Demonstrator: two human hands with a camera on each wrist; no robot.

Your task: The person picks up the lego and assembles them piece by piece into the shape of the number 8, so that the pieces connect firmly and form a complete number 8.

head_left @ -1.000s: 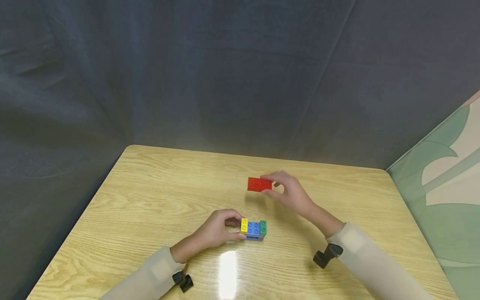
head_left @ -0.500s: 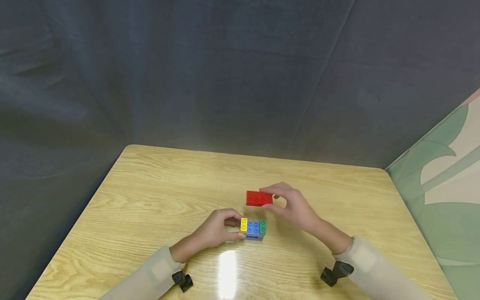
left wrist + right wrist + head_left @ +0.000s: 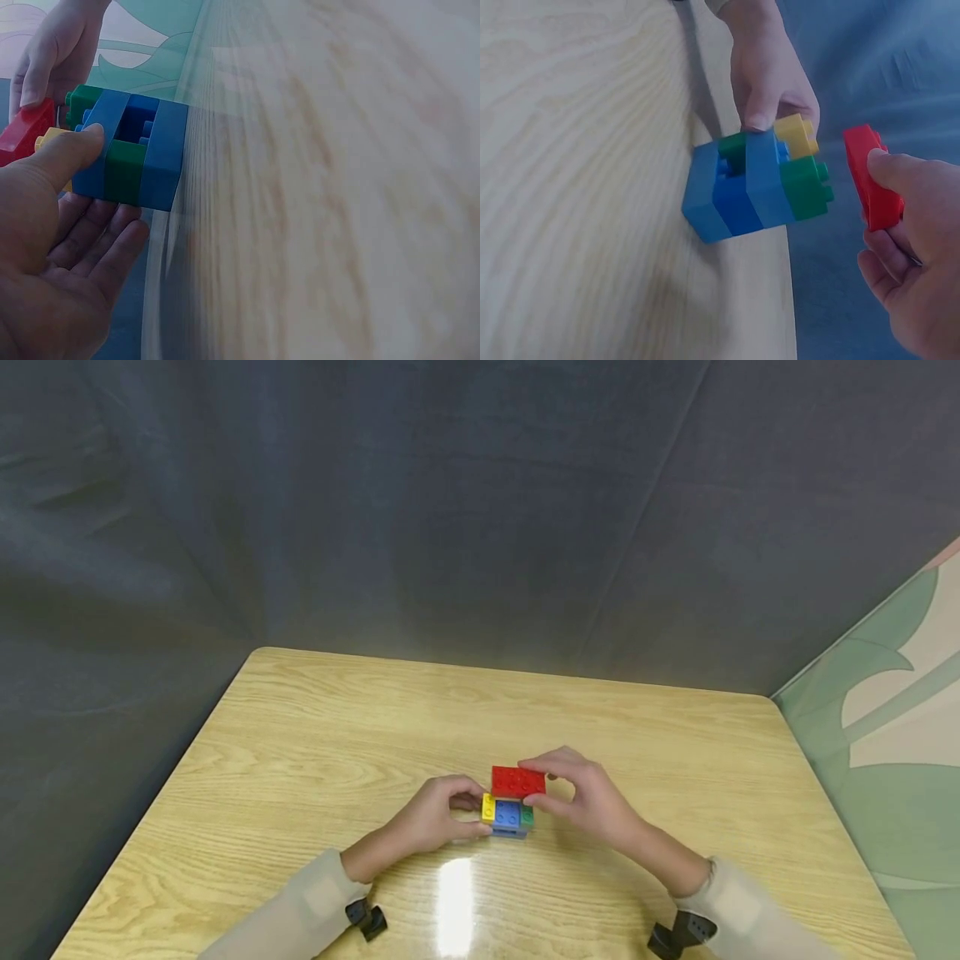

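Observation:
A small stack of toy building bricks [image 3: 507,815] stands on the table: blue layers with a green brick and a darker blue brick between them, as both wrist views show. On its top layer sit a yellow brick [image 3: 796,135] at the left end and a green brick [image 3: 805,187] at the right. My left hand [image 3: 431,817] grips the stack's left end between thumb and fingers. The right hand [image 3: 588,793] pinches a red brick [image 3: 517,782] by its right end, studs up. In the right wrist view a gap separates the red brick from the studs below.
The wooden table [image 3: 337,718] runs back to a dark curtain [image 3: 450,527]. At the right is a panel with green leaf shapes [image 3: 892,777]. A black wrist camera [image 3: 366,920] is strapped to the left sleeve, another [image 3: 681,935] to the right.
My right hand has brought the red brick toward me and down, from behind the stack to just over its back edge. The left hand and the stack have stayed put.

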